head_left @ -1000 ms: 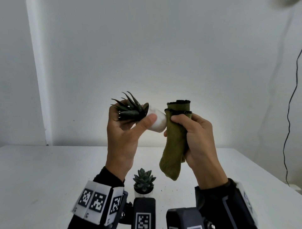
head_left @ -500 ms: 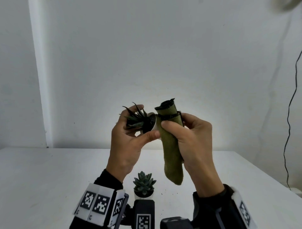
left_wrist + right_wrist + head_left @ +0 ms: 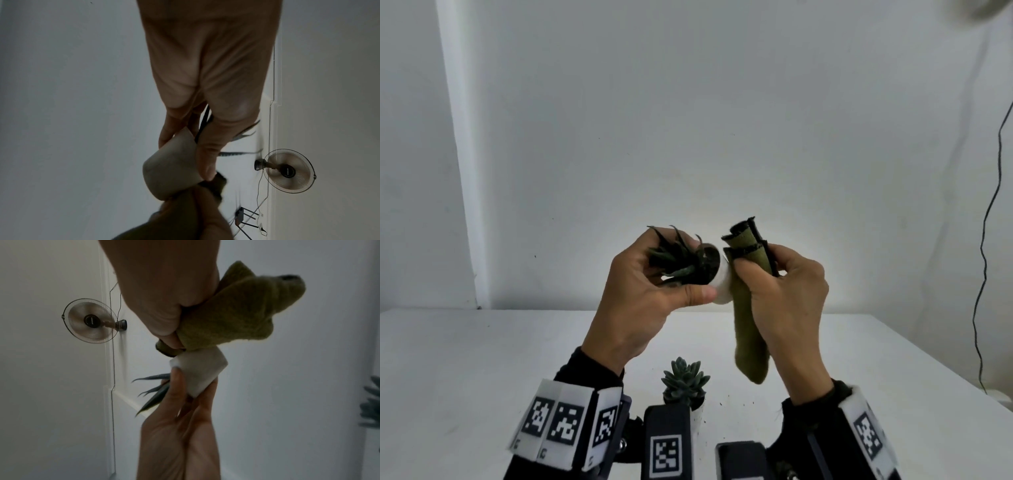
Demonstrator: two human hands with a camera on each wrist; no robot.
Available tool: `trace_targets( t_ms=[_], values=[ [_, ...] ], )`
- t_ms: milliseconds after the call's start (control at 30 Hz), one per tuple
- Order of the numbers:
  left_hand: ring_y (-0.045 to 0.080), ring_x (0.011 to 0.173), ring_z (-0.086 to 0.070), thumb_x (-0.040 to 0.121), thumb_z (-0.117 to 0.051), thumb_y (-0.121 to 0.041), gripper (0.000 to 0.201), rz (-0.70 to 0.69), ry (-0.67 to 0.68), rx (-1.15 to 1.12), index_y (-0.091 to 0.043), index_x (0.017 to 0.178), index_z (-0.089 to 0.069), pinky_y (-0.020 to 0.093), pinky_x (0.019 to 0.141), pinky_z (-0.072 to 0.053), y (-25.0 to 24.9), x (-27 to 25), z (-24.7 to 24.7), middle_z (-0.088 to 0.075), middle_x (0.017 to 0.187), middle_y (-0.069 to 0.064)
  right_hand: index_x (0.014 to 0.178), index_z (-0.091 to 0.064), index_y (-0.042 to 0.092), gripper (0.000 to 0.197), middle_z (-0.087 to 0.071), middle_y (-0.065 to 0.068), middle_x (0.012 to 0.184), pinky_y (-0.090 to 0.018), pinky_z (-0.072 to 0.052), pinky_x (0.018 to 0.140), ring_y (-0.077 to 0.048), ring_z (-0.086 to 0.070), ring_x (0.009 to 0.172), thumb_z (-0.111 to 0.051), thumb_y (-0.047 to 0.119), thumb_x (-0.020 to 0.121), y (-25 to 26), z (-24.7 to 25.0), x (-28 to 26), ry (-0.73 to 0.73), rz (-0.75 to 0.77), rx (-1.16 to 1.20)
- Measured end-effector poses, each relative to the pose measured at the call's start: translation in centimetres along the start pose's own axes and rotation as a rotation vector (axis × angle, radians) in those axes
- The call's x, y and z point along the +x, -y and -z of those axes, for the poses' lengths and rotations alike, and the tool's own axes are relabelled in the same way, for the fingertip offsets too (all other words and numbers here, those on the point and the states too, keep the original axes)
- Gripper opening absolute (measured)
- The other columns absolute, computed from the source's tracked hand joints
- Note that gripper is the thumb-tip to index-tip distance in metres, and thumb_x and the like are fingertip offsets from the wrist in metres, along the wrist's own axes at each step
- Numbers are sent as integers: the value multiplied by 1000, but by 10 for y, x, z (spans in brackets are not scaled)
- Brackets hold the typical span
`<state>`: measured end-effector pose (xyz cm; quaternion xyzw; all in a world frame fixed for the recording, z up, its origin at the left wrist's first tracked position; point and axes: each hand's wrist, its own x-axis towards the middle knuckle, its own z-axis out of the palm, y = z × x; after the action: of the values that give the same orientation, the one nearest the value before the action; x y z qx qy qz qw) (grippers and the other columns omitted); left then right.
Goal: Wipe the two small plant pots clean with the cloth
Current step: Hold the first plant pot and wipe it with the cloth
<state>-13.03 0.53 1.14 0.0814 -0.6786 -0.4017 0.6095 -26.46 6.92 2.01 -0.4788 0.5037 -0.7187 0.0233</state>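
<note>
My left hand (image 3: 654, 284) holds a small white pot (image 3: 723, 286) with a dark spiky plant (image 3: 677, 255) up in the air, tipped on its side; thumb and fingers curl round it. My right hand (image 3: 780, 284) grips a folded olive-green cloth (image 3: 748, 329) and presses it against the pot's side. The cloth's lower end hangs free. The wrist views show the same white pot (image 3: 172, 168) (image 3: 200, 369) touching the cloth (image 3: 232, 318). A second small white pot with a pale green succulent (image 3: 684, 380) stands on the white table (image 3: 465, 359), partly hidden behind my wrist gear.
A white wall stands close behind the table. A black cable (image 3: 988, 222) hangs down the wall at the right. A wall fan (image 3: 90, 322) shows in both wrist views. A few dark crumbs of soil lie on the table near the succulent.
Both hands have dropped a little and come together. The pot has turned so the plant faces more toward me, and the cloth now lies against the pot's side.
</note>
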Motion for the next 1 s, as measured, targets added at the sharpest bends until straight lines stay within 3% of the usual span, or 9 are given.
trace_targets(
  t_ms=[100,233,300,400,533,667,767,867,1000],
  values=[
    [24,93,-69,42,-88,-7,51,27,0,-57,-23,85,-67,30,77,-56,3,0,-6,-73,95,6,61,-67,15,13,-60,-1,56,-29,-46,53,-19,-54,55,-72,9,71,-10,12,11,-49,-115,30],
    [26,99,-69,47,-83,4,51,80,-46,-144,-11,91,-63,32,81,-54,10,0,-7,-71,101,11,68,-67,0,10,-55,-25,64,-36,-43,59,-25,-50,57,-75,5,70,-4,24,17,-60,-210,247],
    [27,98,-69,46,-84,7,51,88,-64,-159,-10,89,-63,32,80,-54,10,0,-5,-72,98,13,69,-68,-1,8,-57,-32,69,-36,-45,58,-26,-52,57,-75,4,70,5,27,16,-17,-187,290],
    [29,98,-69,45,-86,5,52,64,-77,-118,-7,89,-62,35,81,-56,6,-2,-7,-71,98,18,67,-73,11,6,-65,-15,62,-30,-46,53,-18,-55,53,-77,7,68,18,19,6,43,-93,228],
    [29,91,-71,43,-85,0,52,22,-133,-20,-5,90,-62,39,85,-57,0,-2,-10,-74,92,13,62,-67,18,13,-56,5,51,-12,-34,47,-4,-44,48,-72,9,70,19,1,-7,2,46,74],
    [25,84,-73,45,-85,2,49,21,-167,6,-4,87,-62,36,79,-59,-2,-3,-12,-74,85,9,71,-69,17,6,-60,-5,67,-12,-37,53,-10,-48,61,-70,12,74,10,-10,-11,-97,107,20],
    [26,84,-72,42,-85,-5,51,20,-176,20,-3,88,-63,34,78,-59,-2,-3,-11,-74,86,11,76,-69,16,2,-60,-4,70,-9,-34,54,-11,-48,62,-68,14,77,0,-13,-8,-133,119,-81],
    [24,84,-72,42,-84,-5,51,38,-178,14,-4,88,-64,30,77,-57,0,-2,-11,-73,87,12,73,-68,17,4,-61,-3,67,-17,-38,55,-12,-50,60,-67,15,76,-5,-8,-3,-102,52,-97],
    [28,91,-71,42,-85,-6,53,77,-189,-21,-4,91,-63,38,83,-56,7,-2,-10,-72,90,13,62,-68,11,11,-59,-8,56,-33,-45,56,-17,-51,55,-74,11,71,-3,2,5,-72,-120,145]
  ],
)
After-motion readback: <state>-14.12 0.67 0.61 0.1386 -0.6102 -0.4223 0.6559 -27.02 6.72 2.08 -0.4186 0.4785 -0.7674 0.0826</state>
